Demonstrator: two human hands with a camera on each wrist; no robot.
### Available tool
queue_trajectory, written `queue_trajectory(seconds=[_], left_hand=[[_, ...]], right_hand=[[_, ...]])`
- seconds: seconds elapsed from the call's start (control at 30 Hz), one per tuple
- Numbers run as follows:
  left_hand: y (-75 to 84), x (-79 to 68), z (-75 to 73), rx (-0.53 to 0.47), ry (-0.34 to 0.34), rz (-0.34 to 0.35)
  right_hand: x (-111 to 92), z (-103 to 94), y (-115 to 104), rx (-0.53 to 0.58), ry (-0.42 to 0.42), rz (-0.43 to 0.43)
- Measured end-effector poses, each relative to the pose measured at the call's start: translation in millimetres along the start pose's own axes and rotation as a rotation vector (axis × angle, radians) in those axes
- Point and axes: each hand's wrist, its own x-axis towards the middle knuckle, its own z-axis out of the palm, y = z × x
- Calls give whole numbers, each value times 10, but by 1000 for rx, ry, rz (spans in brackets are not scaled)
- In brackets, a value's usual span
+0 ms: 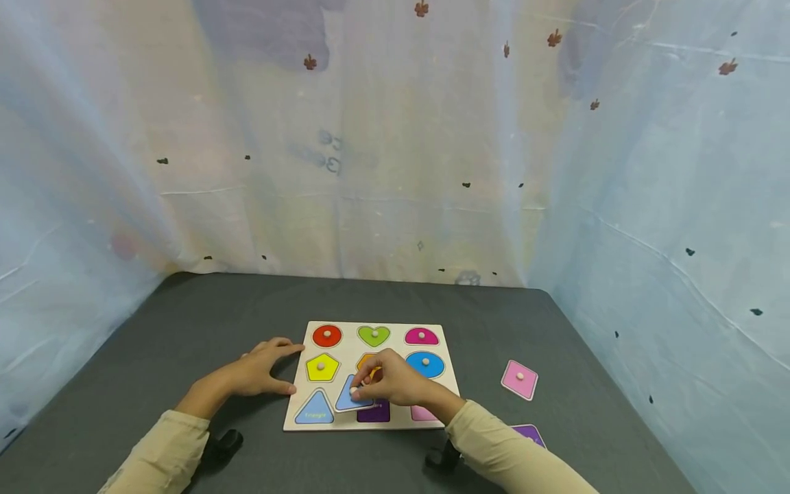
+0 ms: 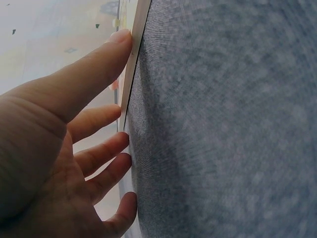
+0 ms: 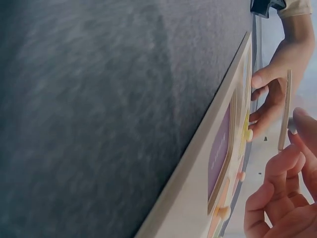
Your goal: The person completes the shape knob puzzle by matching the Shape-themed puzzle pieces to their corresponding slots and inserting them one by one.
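Note:
A wooden shape-puzzle board (image 1: 348, 350) lies on the dark table. My right hand (image 1: 398, 379) pinches the small knob of a blue triangle puzzle piece (image 1: 347, 399), held over the board's front part. The piece (image 3: 286, 109) appears edge-on in the right wrist view, raised off the board. Left of it is the blue triangle recess (image 1: 315, 410); the purple square recess (image 1: 374, 414) is partly covered by the piece. At the board's left edge, my left hand (image 1: 262, 369) touches with spread thumb and forefinger; its other fingers (image 2: 106, 171) extend loosely beside the edge.
Red circle (image 1: 327, 335), green heart (image 1: 374, 335), magenta semicircle (image 1: 422, 336), yellow pentagon (image 1: 323, 368) and blue oval (image 1: 425, 364) pieces sit in the board. To the right lie a pink piece (image 1: 520, 380) and a purple piece (image 1: 531, 433), partly behind my right sleeve. Patterned curtains surround the table.

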Motion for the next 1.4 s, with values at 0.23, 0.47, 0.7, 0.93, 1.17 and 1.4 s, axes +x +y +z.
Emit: queue_trajectory(seconds=[0.23,0.47,0.7,0.93,1.17,1.4], left_hand=[[-7,0,-17,-2,5,7],[-13,-3,6,-13,-2,12],[-11,12,-17,6,8,28],[-17,7,-14,12,5,34],[-28,10,-16,3,5,36],[-37,9,-6,-2,3,40]], right_hand=[[98,87,-54,-12,2,9],[167,220,-108,27,-1,33],[252,334,-178,33,0,59],[317,446,-245,16,-20,96],[372,516,-296,-36,-5,135],[388,566,-289,-91,13,199]])
